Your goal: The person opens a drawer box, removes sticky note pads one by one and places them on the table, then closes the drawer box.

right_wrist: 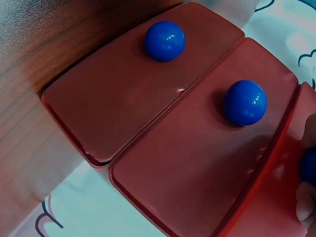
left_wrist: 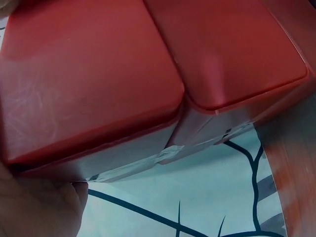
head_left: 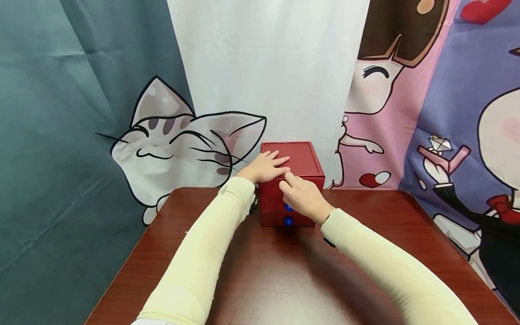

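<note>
A small red chest of drawers stands at the far side of the table. My left hand rests on its top with the fingers spread; in the left wrist view part of that hand shows beside the red side wall. At the front, my right hand pinches the top blue knob, mostly hidden by the fingers. The top drawer juts slightly past the one below. Two lower knobs show uncovered: the middle knob and the bottom knob, their drawers shut.
The chest stands on a brown wooden table. Right behind it hangs a printed cloth with cartoon figures. Both forearms reach across the table from the near side.
</note>
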Motion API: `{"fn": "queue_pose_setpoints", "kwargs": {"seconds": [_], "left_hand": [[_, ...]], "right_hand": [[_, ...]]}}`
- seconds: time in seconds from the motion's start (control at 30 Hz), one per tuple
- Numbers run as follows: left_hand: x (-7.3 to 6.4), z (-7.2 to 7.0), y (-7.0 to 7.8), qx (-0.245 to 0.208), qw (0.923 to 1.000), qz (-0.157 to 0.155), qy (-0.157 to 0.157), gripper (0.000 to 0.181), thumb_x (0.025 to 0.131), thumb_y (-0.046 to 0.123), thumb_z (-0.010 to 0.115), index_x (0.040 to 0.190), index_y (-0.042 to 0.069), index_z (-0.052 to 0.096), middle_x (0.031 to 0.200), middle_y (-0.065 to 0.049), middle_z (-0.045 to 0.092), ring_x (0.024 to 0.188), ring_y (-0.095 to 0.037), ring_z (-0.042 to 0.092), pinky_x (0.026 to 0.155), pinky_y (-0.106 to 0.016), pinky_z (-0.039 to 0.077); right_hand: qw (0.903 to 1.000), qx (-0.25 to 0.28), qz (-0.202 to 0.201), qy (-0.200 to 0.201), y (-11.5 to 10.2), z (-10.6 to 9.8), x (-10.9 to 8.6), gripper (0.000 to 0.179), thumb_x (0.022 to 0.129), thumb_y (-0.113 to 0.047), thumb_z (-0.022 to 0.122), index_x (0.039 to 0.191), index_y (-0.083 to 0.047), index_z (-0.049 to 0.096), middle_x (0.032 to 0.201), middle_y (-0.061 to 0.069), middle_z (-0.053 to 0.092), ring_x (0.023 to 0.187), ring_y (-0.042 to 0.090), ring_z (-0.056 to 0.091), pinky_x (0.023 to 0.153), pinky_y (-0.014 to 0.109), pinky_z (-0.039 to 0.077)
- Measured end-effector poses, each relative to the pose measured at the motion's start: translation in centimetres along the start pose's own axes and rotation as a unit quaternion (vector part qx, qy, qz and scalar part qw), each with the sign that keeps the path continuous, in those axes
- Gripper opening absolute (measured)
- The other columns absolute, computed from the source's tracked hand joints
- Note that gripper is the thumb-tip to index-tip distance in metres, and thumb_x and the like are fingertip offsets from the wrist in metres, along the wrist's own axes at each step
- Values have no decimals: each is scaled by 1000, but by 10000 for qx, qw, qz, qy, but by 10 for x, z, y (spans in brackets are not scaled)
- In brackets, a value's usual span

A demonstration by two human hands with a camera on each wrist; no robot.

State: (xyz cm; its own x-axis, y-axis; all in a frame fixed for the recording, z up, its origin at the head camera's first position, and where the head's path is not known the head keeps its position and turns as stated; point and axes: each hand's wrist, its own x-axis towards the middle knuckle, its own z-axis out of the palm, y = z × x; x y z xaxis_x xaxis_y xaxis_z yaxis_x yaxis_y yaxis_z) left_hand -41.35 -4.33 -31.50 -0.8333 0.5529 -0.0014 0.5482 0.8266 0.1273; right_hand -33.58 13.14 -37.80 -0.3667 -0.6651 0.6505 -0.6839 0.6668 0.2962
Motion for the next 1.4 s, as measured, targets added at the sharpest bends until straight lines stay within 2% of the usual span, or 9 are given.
{"fn": "queue_pose_setpoints", "kwargs": {"seconds": [0.2,0.33,0.57,0.9,1.07,1.27,1.4], "left_hand": [[2,1,0,-33,10000,-42,28,64,103,61,34,160,31,31,168,-9,18,155,-36,11,125,-47,6],[4,3,0,-13,9998,-36,177,62,103,60,36,159,32,34,168,-8,21,155,-34,13,125,-46,7],[2,2,2,-360,9982,15,484,55,105,51,39,156,30,40,166,-9,27,154,-33,16,125,-46,8],[0,6,-1,-427,9967,-86,683,52,105,47,39,155,30,43,164,-7,30,154,-31,20,125,-44,10],[-1,9,-1,-466,9969,-87,633,53,105,46,38,155,30,43,165,-7,30,154,-31,20,125,-44,10],[-3,10,-2,-477,9963,-105,707,52,105,46,38,155,31,44,164,-6,31,153,-30,21,125,-44,10],[-3,9,-2,-477,9966,-135,651,53,105,47,38,155,31,42,165,-6,30,154,-29,20,125,-42,9]], "right_hand": [[9999,3,-59,103,-5,-4,-4,22,84,-8,73,82,-8,51,86,10,48,58,16,44,47,26,47],[9998,-10,-87,178,-8,-7,-7,24,82,-9,74,82,-8,51,85,10,48,59,18,46,49,27,50],[9997,-60,-24,251,-10,-10,-9,24,80,-10,75,82,-8,50,86,10,49,60,21,49,52,30,54],[9994,71,-61,336,-18,-14,-12,22,81,-8,72,80,-9,49,84,9,46,58,17,43,46,28,46],[9995,123,-45,289,-24,-18,-17,24,80,-9,73,79,-9,49,83,8,45,57,16,41,46,26,45],[9989,127,-102,432,-30,-22,-19,23,78,-6,71,79,-9,48,82,9,45,56,17,41,45,27,41],[9985,96,-149,520,-33,-23,-20,24,76,-5,71,78,-9,48,81,8,45,57,18,42,44,27,40]]}}
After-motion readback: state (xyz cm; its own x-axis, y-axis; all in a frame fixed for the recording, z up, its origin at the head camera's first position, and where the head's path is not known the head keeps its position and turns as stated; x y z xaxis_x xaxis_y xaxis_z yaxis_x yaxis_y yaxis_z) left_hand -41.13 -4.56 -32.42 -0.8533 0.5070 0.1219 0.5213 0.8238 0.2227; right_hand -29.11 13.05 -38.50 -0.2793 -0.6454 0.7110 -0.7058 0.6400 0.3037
